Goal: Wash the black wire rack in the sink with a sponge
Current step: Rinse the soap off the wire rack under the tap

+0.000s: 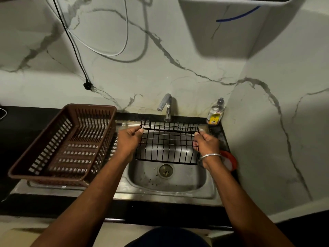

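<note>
A black wire rack (pixel 168 145) hangs over the steel sink (pixel 211 188), just in front of the tap. My left hand (pixel 129 140) grips its left end, fingers curled round the wires. At the rack's right end, my right hand (pixel 206 143) holds it the same way, a metal bangle on that wrist. No water runs from the tap (pixel 166 106). I see no sponge; part of an orange-rimmed round thing (pixel 230 162) shows behind my right wrist.
A brown plastic dish basket (pixel 64 145) stands on the drainboard left of the sink. A dish soap bottle (pixel 216 112) sits in the back right corner by the marble wall. Cables hang on the wall above. The black counter edge runs along the front.
</note>
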